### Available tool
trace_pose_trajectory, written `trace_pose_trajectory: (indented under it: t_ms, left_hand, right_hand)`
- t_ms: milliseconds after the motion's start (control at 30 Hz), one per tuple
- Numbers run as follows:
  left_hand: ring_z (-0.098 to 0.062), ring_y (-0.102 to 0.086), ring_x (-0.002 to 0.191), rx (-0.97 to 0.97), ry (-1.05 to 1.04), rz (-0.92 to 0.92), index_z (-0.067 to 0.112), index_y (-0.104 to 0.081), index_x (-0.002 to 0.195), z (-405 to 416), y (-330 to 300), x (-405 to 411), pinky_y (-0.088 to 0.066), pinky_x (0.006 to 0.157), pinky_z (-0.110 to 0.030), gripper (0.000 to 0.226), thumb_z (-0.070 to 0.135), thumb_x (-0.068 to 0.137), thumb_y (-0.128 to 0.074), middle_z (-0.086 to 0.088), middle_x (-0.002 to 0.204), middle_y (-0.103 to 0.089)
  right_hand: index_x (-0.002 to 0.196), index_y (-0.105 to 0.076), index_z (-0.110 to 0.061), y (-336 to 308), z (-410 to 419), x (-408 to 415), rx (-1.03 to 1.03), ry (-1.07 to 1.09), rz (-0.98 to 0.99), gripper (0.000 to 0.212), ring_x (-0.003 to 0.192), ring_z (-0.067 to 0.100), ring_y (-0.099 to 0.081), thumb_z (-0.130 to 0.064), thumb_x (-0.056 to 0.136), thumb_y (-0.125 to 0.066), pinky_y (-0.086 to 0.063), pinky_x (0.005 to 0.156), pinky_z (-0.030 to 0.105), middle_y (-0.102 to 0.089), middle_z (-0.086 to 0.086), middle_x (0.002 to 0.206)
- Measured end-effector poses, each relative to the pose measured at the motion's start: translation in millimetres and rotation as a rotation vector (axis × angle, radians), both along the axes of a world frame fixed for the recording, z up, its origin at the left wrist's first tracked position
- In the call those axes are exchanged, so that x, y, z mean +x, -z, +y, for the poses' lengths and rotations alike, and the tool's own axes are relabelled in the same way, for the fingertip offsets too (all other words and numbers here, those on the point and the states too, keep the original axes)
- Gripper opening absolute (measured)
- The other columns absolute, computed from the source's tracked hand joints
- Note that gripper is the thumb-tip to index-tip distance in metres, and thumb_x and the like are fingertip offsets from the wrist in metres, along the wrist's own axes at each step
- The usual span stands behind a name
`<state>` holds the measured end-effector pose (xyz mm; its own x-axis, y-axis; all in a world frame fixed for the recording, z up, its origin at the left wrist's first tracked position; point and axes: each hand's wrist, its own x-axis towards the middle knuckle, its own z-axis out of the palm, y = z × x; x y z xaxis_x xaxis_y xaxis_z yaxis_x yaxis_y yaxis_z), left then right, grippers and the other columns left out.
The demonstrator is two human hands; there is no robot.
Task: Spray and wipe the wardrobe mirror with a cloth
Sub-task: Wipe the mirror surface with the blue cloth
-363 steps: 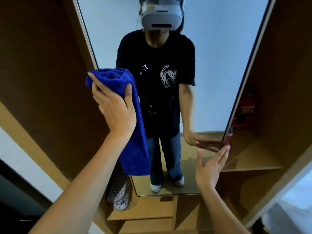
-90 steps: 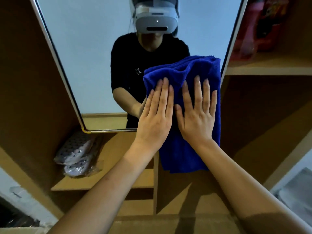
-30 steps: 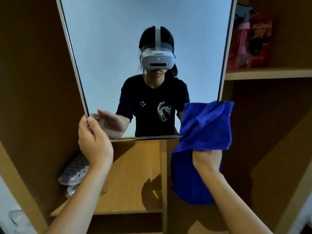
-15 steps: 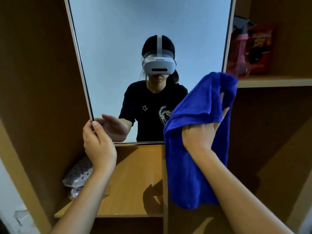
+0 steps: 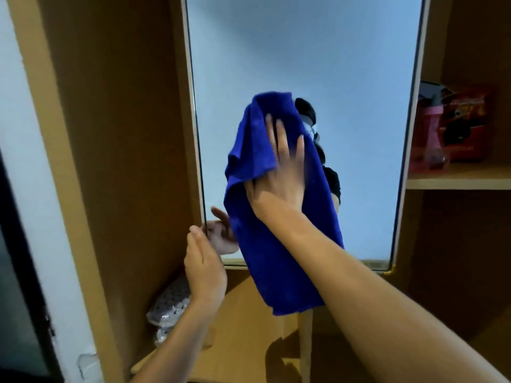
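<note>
The tall wardrobe mirror fills the upper middle of the head view, in a thin dark frame. A blue cloth hangs against its lower middle, pressed flat to the glass by my right hand, whose fingers are spread and blurred. My left hand holds the mirror's lower left edge, fingers together, thumb side against the frame. The cloth hides most of my reflection. A pink spray bottle stands on the shelf to the right of the mirror.
A red packet sits beside the spray bottle on the right wooden shelf. A dotted bag lies on the lower left shelf. Wardrobe side panels rise on both sides; a white wall is at far left.
My right hand has carried the cloth up and left from the mirror's lower right corner onto the glass. My left hand stays on the lower left edge. The view has tilted upward.
</note>
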<state>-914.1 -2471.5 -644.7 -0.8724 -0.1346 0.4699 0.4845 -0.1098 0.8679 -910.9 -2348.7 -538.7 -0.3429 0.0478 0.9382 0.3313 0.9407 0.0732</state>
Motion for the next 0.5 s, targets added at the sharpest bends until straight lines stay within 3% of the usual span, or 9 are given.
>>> trace_pose_trajectory:
  t_ms: [133, 267, 333, 433, 500]
  left_hand:
    - [-0.017, -0.06, 0.106, 0.011, 0.008, -0.042, 0.018, -0.059, 0.121, -1.1, -0.9, -3.7, -0.046, 0.094, -0.037, 0.076, 0.066, 0.088, -0.011, -0.001, 0.109, -0.067]
    - [-0.02, -0.055, 0.115, 0.015, 0.011, -0.075, 0.02, -0.051, 0.132, -3.1, -6.5, -1.7, -0.043, 0.099, -0.04, 0.074, 0.064, 0.09, -0.011, 0.001, 0.121, -0.06]
    - [-0.019, -0.056, 0.108, -0.02, 0.004, -0.081, 0.023, -0.046, 0.136, -4.3, -9.4, 0.3, -0.042, 0.09, -0.034, 0.064, 0.058, 0.095, -0.012, 0.0, 0.116, -0.058]
    - [-0.009, -0.056, 0.084, -0.1, -0.008, -0.054, 0.02, -0.051, 0.118, -7.6, -14.7, 0.3, -0.04, 0.075, -0.031, 0.052, 0.051, 0.099, -0.014, 0.004, 0.097, -0.06]
    - [-0.009, -0.057, 0.085, -0.127, 0.002, -0.057, 0.016, -0.054, 0.108, -9.0, -18.7, -5.6, -0.04, 0.068, -0.028, 0.05, 0.05, 0.1, -0.017, 0.003, 0.094, -0.06]
  right_hand:
    - [0.154, -0.007, -0.011, -10.8, -19.1, -15.2, 0.086, -0.032, 0.001, 0.074, 0.15, 0.023, 0.0, -0.046, 0.096, -0.038, 0.006, 0.119, 0.05, -0.003, 0.007, 0.164]
    - [0.153, -0.024, -0.018, 48.8, -20.0, -21.2, 0.284, -0.152, -0.091, 0.066, 0.15, 0.024, -0.012, -0.039, 0.095, -0.044, -0.002, 0.12, 0.051, -0.017, 0.008, 0.162]
    - [0.153, -0.028, -0.02, 70.7, -17.3, -19.4, 0.333, -0.152, -0.112, 0.063, 0.149, 0.022, -0.016, -0.04, 0.096, -0.045, -0.006, 0.12, 0.05, -0.02, 0.007, 0.161]
    - [0.152, -0.031, -0.021, 69.2, -6.6, -15.4, 0.376, -0.181, -0.109, 0.062, 0.148, 0.022, -0.018, -0.04, 0.095, -0.046, -0.004, 0.121, 0.047, -0.024, 0.007, 0.16]
    - [0.15, -0.036, -0.022, 46.1, 3.5, -13.2, 0.383, -0.208, -0.088, 0.062, 0.147, 0.023, -0.02, -0.04, 0.092, -0.049, -0.002, 0.121, 0.046, -0.028, 0.008, 0.158]
